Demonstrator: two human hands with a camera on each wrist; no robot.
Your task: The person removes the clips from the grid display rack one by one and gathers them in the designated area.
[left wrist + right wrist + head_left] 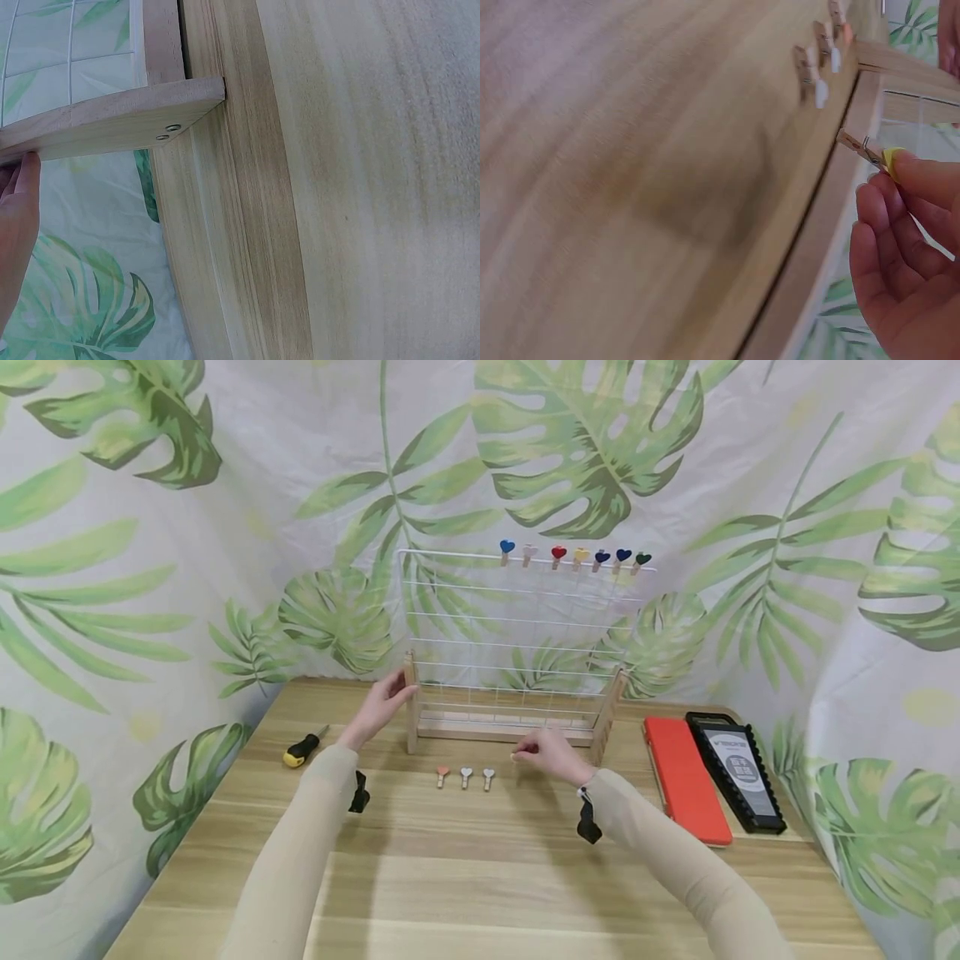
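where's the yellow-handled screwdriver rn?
In the head view the screwdriver lies on the wooden table at its left side, apart from the left hand, which touches the wooden rack's left post.

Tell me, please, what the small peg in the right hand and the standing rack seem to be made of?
Peg: apparently pale unfinished wood with a metal spring and a glossy yellow head.
Rack: probably white-coated wire grid; its feet show grain, likely raw wood.
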